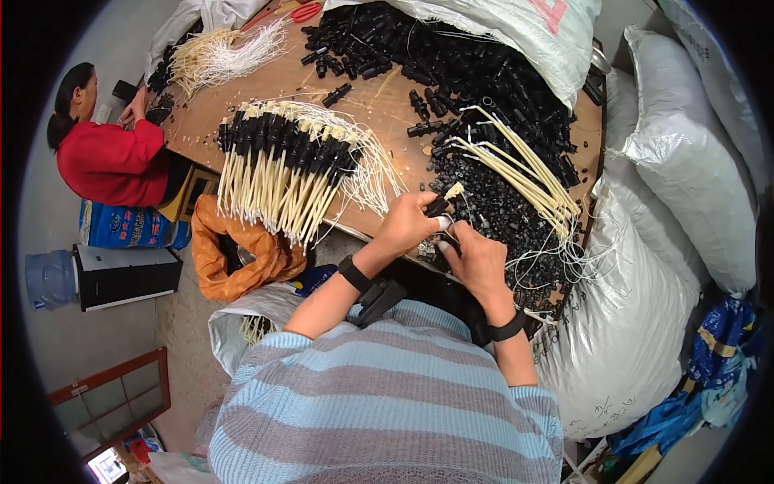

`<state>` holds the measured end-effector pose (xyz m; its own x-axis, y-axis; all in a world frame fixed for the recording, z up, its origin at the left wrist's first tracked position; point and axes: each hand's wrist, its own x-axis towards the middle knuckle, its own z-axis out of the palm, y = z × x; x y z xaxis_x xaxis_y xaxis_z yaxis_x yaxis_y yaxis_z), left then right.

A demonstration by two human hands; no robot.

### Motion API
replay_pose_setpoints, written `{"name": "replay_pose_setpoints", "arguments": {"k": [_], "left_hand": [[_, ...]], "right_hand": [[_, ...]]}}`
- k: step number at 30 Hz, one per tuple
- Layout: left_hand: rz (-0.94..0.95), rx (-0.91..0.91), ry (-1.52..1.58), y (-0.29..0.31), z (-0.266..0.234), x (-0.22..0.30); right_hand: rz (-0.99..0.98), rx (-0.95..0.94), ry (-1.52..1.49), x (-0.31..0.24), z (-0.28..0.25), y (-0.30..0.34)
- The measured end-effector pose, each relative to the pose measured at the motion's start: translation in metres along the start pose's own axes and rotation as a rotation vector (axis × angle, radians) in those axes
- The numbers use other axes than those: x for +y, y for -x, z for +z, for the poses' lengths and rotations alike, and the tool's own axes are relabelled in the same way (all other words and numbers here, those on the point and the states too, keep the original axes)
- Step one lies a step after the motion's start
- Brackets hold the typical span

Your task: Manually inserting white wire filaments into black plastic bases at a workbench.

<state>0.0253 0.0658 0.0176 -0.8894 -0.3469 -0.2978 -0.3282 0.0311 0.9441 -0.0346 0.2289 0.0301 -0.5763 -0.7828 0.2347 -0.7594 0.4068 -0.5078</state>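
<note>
At the table's near edge, my left hand (407, 224) pinches a black plastic socket (436, 206) with a cream end piece (455, 190) sticking out of its top. My right hand (480, 260) is closed right beside it, fingertips almost meeting those of the left. What lies between the right fingers is too small to make out; a white bit shows between the hands. Small black parts (504, 194) are heaped just beyond. Cream-sleeved wires (524, 173) lie across that heap. To the left rests a row of black sockets with cream-sleeved wires (282, 165).
Larger black sockets (484, 73) cover the table's far side, spilling from a white sack (556, 40). Bulging white sacks (629, 323) crowd the right edge. An orange bag (214, 270) stands below the left edge. A person in red (113, 161) sits at far left.
</note>
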Motion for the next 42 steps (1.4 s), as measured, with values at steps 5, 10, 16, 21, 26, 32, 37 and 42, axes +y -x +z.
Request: {"name": "replay_pose_setpoints", "arguments": {"k": [5, 10, 16, 21, 26, 32, 37, 42], "left_hand": [[0.165, 0.025, -0.275, 0.008, -0.012, 0.009], [0.435, 0.064, -0.668, 0.011, -0.015, -0.005], [0.461, 0.03, -0.669, 0.013, -0.01, -0.004], [0.502, 0.032, -0.647, 0.014, -0.005, -0.013], [0.479, 0.012, -0.616, 0.014, -0.008, -0.015], [0.541, 0.057, -0.62, 0.013, -0.005, -0.017], [0.44, -0.047, -0.617, 0.014, -0.004, -0.013], [0.322, -0.218, -0.498, 0.014, -0.009, 0.006]], "right_hand": [[0.13, 0.077, -0.203, -0.003, -0.002, 0.002], [0.091, 0.219, -0.07, -0.005, -0.006, -0.002], [0.072, 0.183, -0.075, -0.002, -0.004, -0.004], [0.023, 0.148, -0.091, 0.002, -0.001, -0.002], [0.066, 0.123, -0.125, 0.005, -0.002, 0.002], [0.005, 0.123, -0.062, 0.006, -0.002, 0.001], [0.011, 0.093, -0.095, -0.001, -0.004, -0.002], [0.058, 0.013, -0.258, 0.0, 0.002, 0.003]]}}
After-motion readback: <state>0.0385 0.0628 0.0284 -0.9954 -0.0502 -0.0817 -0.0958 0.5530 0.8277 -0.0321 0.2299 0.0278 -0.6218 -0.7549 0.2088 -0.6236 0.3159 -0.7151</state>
